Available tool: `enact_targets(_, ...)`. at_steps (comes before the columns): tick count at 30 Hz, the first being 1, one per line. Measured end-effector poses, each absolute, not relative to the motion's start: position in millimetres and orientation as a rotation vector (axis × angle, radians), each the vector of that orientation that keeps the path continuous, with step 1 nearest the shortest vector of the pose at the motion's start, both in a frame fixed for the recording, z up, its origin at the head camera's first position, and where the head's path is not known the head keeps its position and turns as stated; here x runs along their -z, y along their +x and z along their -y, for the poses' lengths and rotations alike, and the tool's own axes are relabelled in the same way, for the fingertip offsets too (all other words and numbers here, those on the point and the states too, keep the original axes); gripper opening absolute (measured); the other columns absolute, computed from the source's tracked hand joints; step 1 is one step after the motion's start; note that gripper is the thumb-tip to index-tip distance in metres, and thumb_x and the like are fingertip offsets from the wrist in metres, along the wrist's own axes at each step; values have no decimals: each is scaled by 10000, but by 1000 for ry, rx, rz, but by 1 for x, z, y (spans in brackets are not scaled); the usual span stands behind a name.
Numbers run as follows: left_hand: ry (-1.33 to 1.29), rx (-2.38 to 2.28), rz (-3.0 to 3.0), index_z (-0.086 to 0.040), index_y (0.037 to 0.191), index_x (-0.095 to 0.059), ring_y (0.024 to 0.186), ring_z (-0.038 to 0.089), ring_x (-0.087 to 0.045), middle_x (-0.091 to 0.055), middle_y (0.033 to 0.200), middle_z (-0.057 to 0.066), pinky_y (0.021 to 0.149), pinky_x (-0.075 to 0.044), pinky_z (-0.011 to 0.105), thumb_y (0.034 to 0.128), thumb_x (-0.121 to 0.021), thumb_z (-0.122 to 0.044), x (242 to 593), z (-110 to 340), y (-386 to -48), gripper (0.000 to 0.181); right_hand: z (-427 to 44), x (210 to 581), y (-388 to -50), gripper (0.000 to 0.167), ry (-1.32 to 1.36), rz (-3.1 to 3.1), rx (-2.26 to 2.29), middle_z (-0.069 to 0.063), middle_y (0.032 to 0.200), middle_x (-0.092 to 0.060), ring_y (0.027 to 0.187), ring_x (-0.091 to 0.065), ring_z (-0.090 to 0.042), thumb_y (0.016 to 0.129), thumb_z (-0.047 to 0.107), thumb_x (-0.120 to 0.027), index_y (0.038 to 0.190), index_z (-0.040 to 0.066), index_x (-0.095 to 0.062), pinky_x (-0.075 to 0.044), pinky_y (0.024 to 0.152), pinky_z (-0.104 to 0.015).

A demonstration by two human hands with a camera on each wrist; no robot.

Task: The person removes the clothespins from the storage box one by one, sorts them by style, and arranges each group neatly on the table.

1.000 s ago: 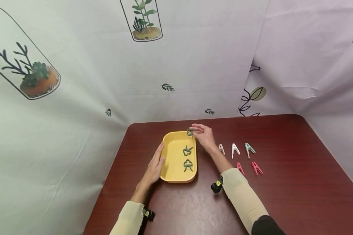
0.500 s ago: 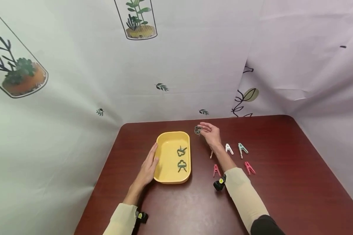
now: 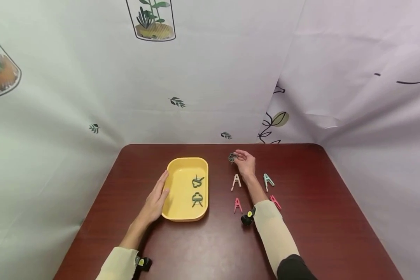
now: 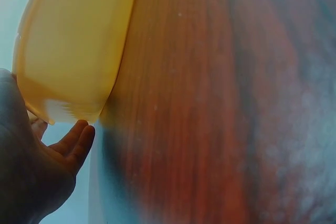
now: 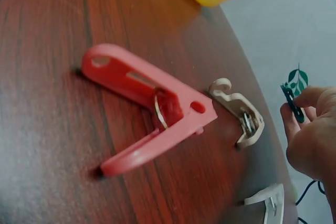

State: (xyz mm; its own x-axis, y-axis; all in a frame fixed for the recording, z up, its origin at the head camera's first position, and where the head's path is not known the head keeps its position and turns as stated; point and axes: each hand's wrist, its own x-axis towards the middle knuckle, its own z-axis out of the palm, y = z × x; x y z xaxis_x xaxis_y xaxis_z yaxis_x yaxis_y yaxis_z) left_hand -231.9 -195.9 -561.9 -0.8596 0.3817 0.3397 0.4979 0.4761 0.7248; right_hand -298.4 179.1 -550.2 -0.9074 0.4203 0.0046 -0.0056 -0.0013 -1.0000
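Note:
My left hand (image 3: 153,204) rests on the left side of a yellow plastic tray (image 3: 176,194); its fingers lie straight along the wall. The left wrist view has those fingertips touching the tray's outer side. Two dark green plant clips (image 3: 197,199) lie inside, near the right wall. My right hand (image 3: 245,165) pinches another dark green plant clip (image 3: 232,157) between thumb and fingers. It is to the right of the tray, toward the table's far edge. In the right wrist view this clip (image 5: 293,103) appears edge-on, apart from the clothespins.
Right of the tray, on the dark red table (image 3: 210,249), lie a whitish clothespin (image 3: 236,182), a pale green one (image 3: 267,181) and two pink ones (image 3: 237,205). Another white clothespin (image 5: 270,205) shows in the right wrist view. Printed cloth hangs behind the table.
My right hand has carried the pinched plant clip from over the tray's far right corner to a spot right of it. The head view has turned right. My left hand stays against the tray.

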Motion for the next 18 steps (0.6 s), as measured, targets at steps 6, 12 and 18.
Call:
enact_targets(6, -781, 1315, 2568, 6, 1657, -295, 1578, 400, -252, -269, 1730, 176, 1172, -90, 98, 1109, -468, -30, 557, 203, -234, 576, -174, 555, -301, 355, -503, 2068, -1833, -196, 1242, -747, 1136, -717, -326, 930, -92, -703, 1283, -50, -706, -580, 854, -264)
enact_targets(12, -774, 1293, 2584, -4, 1661, -294, 1575, 406, -257, -265, 1737, 154, 1157, -88, 79, 1120, -460, -55, 557, 205, -234, 568, -170, 558, -298, 334, -555, 2164, -1681, -184, 1181, -759, 1080, -735, -335, 904, -96, -724, 1230, -22, -727, -586, 906, -426)
enact_targets(18, -779, 1304, 2565, 6, 1656, -300, 1565, 428, -269, -280, 1727, 173, 1158, -84, 69, 1114, -467, -38, 563, 196, -233, 569, -177, 557, -293, 327, -536, 2275, -1520, -181, 1164, -763, 1089, -730, -354, 895, -99, -714, 1215, -31, -720, -573, 928, -477)
